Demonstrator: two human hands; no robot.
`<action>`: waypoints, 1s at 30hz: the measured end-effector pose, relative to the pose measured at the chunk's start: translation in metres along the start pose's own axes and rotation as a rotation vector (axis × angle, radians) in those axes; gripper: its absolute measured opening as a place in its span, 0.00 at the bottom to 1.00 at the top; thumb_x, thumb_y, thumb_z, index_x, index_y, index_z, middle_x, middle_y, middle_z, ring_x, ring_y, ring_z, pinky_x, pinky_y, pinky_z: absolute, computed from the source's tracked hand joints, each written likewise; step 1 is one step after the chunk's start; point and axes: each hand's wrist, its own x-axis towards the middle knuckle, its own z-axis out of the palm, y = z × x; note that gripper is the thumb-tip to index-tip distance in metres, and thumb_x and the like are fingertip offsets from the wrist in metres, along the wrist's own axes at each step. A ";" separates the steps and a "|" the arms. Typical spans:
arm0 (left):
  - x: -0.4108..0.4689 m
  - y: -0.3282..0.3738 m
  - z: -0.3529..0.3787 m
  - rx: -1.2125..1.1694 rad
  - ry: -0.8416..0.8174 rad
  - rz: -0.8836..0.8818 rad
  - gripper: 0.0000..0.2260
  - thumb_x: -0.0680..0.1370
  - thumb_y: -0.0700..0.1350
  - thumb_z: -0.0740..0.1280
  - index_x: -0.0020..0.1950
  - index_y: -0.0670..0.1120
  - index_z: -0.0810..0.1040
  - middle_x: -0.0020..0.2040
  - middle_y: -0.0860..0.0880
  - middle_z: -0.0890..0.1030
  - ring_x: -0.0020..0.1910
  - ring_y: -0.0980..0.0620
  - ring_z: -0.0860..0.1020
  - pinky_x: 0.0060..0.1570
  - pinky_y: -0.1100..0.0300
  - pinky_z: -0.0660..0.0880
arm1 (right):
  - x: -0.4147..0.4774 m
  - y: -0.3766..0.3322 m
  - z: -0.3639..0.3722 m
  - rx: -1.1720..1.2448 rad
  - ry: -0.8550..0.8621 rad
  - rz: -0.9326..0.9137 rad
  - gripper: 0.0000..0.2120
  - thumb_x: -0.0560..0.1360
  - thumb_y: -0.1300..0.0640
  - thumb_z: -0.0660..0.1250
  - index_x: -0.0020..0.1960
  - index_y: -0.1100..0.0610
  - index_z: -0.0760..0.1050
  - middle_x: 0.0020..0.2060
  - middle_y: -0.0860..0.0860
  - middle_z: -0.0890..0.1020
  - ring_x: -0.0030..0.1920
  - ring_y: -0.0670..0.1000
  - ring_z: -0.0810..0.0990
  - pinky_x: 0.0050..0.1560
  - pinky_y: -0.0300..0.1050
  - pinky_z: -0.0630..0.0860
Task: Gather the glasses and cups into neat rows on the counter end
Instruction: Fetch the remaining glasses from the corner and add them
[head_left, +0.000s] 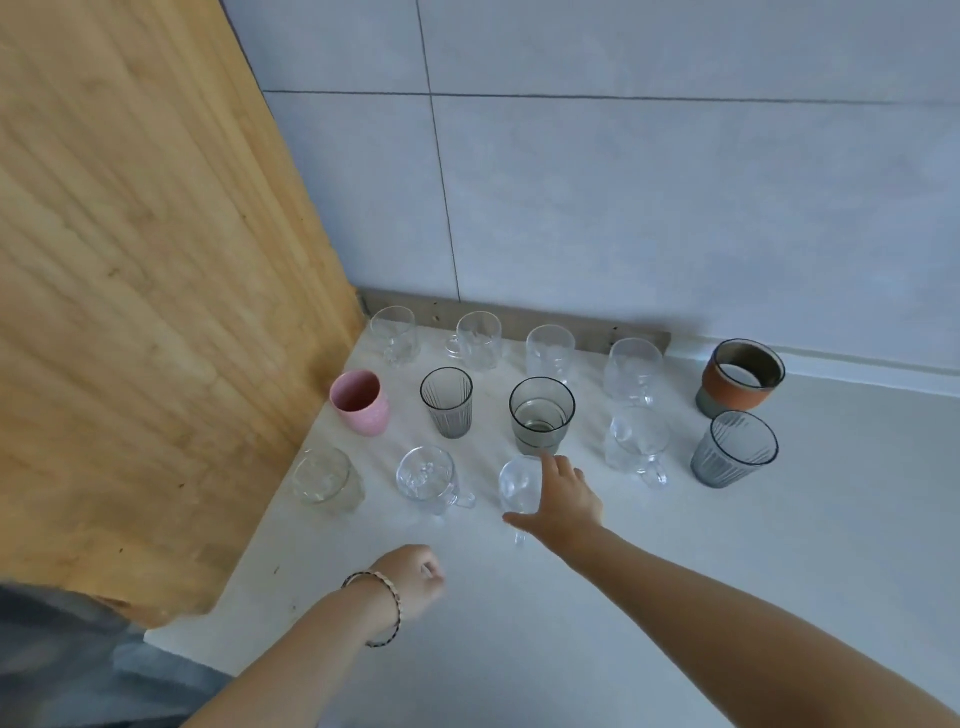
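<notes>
Glasses and cups stand in three rows on the white counter (675, 597). Several clear glasses line the back, ending at a brown ceramic cup (740, 376). The middle row holds a pink cup (361, 402), a ribbed grey glass (447, 402), a smoky tumbler (541, 415), a clear handled mug (636, 447) and another ribbed grey glass (732, 449). In front stand a clear glass (324, 480), a clear mug (428, 480) and a clear glass (514, 486). My right hand (563, 501) wraps that last glass. My left hand (415, 577) hovers closed, holding nothing.
A wooden panel (156, 312) walls the counter's left side. A grey tiled wall (675, 182) runs behind the back row. The counter's front edge lies at lower left, beside my grey clothing (62, 665).
</notes>
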 end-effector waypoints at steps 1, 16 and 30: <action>0.001 0.002 0.001 0.017 -0.008 0.019 0.12 0.76 0.44 0.60 0.34 0.57 0.66 0.51 0.51 0.74 0.49 0.53 0.72 0.49 0.65 0.68 | -0.004 0.003 -0.001 0.011 -0.030 0.004 0.46 0.68 0.42 0.73 0.75 0.54 0.52 0.69 0.50 0.66 0.69 0.53 0.67 0.63 0.48 0.70; 0.005 0.185 0.078 0.491 -0.179 0.535 0.09 0.77 0.45 0.59 0.54 0.48 0.75 0.63 0.48 0.76 0.61 0.49 0.75 0.60 0.61 0.70 | -0.158 0.224 -0.080 0.096 -0.129 0.524 0.19 0.77 0.50 0.62 0.66 0.55 0.71 0.63 0.52 0.77 0.65 0.52 0.73 0.65 0.43 0.70; -0.012 0.468 0.258 0.672 -0.256 0.727 0.09 0.77 0.42 0.57 0.38 0.51 0.69 0.38 0.54 0.72 0.44 0.50 0.73 0.43 0.63 0.69 | -0.247 0.517 -0.203 0.161 0.090 0.755 0.18 0.77 0.51 0.62 0.66 0.54 0.71 0.64 0.51 0.75 0.65 0.52 0.73 0.62 0.44 0.70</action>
